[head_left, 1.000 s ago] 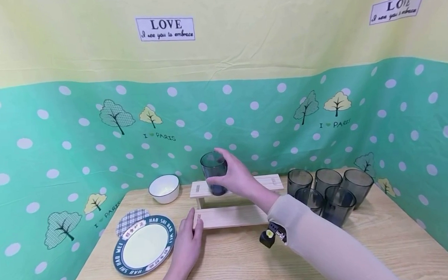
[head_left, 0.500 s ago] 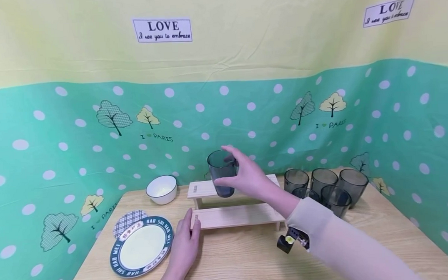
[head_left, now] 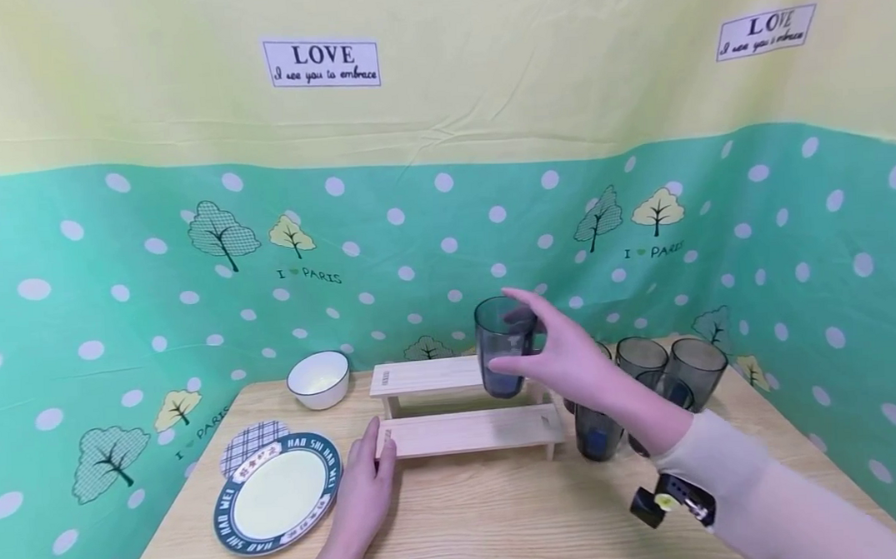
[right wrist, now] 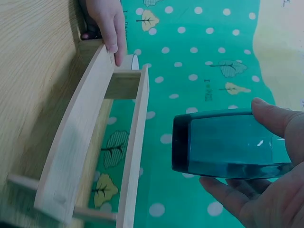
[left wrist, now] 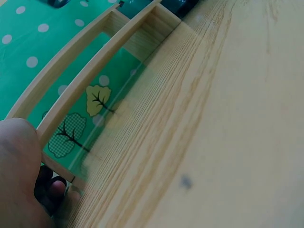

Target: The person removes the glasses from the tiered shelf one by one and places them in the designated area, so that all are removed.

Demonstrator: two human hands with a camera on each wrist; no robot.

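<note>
My right hand (head_left: 571, 357) grips a dark, see-through glass tumbler (head_left: 499, 344), thumb on one side and fingers round the other. The tumbler hangs upright in front of the right part of a two-tier wooden rack (head_left: 465, 433); in the right wrist view the glass (right wrist: 228, 145) is apart from the rack (right wrist: 76, 137). My left hand (head_left: 360, 492) holds the left end of the rack's lower step, its thumb on the near side. To the right, several more dark tumblers (head_left: 698, 364) stand grouped, partly hidden behind my right forearm.
A white bowl (head_left: 319, 381) with a dark rim sits left of the rack. Nearer lies a plate (head_left: 277, 495) with a green lettered border, overlapping a checked round mat (head_left: 252, 442). A dotted green and yellow cloth (head_left: 445, 221) hangs behind the wooden table (head_left: 488, 519).
My right hand has carried the tumbler rightward from over the left part of the rack's upper step. My left hand keeps its place on the rack. The view has shifted slightly.
</note>
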